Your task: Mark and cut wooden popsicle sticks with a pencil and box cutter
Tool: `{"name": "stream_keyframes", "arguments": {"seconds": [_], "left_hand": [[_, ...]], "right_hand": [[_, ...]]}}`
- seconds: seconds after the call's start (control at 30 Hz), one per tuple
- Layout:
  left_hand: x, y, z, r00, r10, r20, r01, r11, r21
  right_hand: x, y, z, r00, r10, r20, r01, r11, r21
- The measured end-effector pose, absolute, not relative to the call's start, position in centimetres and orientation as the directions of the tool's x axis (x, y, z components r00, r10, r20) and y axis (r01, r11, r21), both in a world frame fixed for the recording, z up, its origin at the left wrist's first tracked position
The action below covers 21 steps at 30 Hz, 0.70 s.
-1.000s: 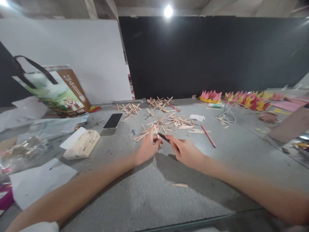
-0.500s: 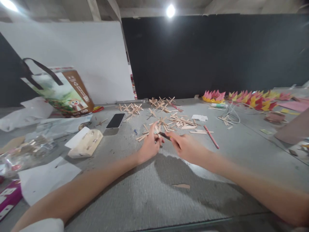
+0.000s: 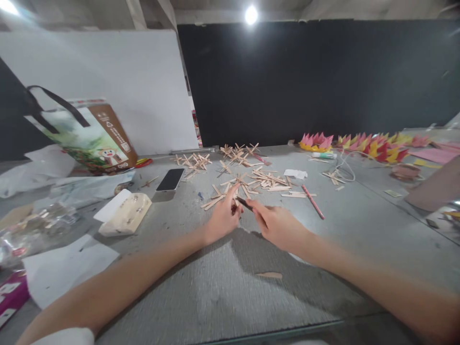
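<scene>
My left hand [image 3: 223,216] is at the middle of the table, its fingers curled round a short pale wooden craft stick [image 3: 235,195], mostly hidden. From the right comes my right hand [image 3: 282,224], thumb and fingers closed on a slim dark tool [image 3: 245,203] like a small knife. The tool's tip meets the stick at my left fingers. Just beyond both hands lies a heap of loose craft sticks [image 3: 268,179]. Farther back are sticks joined in star shapes [image 3: 237,154]. A single stick piece [image 3: 270,275] rests nearer to me.
On the left are a phone [image 3: 170,180], a cream box [image 3: 125,215], white paper [image 3: 68,268] and a printed bag [image 3: 93,139]. To the right lie a pink patterned pencil [image 3: 313,202], a glue stick [image 3: 323,155], a white cable [image 3: 347,167] and folded-paper flowers [image 3: 381,147].
My left fingers have turned slightly, covering more of the stick. The tool stays against it in my right hand. The whole view has shifted a little.
</scene>
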State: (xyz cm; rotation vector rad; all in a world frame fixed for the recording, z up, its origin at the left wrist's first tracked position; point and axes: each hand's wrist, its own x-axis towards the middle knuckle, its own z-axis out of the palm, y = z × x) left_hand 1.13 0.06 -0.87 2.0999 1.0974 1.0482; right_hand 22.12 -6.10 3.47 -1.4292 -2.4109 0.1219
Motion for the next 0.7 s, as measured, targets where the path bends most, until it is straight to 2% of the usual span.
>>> {"name": "stream_keyframes", "arguments": {"seconds": [0.17, 0.7], "left_hand": [[1.3, 0.0, -0.8, 0.327, 0.848, 0.417, 0.467, -0.528, 0.709], [1.0, 0.7, -1.5, 0.325, 0.859, 0.396, 0.423, -0.507, 0.751]], "right_hand": [[21.9, -6.2, 3.2, -0.433, 0.868, 0.244, 0.834, 0.489, -0.258], [21.5, -5.5, 5.5, -0.396, 0.886, 0.242, 0.82, 0.46, -0.341]]}}
